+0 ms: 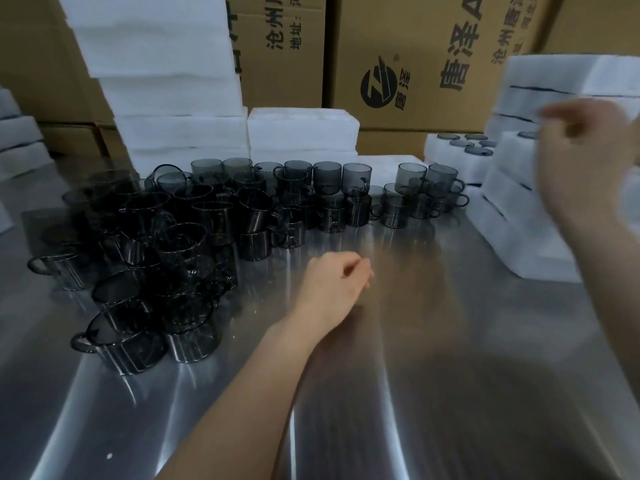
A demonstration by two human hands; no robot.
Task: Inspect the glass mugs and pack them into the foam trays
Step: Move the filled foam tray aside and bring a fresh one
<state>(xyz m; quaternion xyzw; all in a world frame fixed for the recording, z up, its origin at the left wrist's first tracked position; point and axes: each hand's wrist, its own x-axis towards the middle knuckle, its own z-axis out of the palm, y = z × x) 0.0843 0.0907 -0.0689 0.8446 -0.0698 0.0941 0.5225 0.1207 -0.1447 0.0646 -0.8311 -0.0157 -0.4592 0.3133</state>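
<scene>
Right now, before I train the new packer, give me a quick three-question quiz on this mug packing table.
1. True or false: the left hand grips something.
2. On which side of the metal table is the foam tray that already holds mugs? A left, B right, C near edge.
3. Fill in: the boxes behind the table are made of ___.
Key: 1 false, its curled fingers hold nothing; 2 B; 3 cardboard.
</scene>
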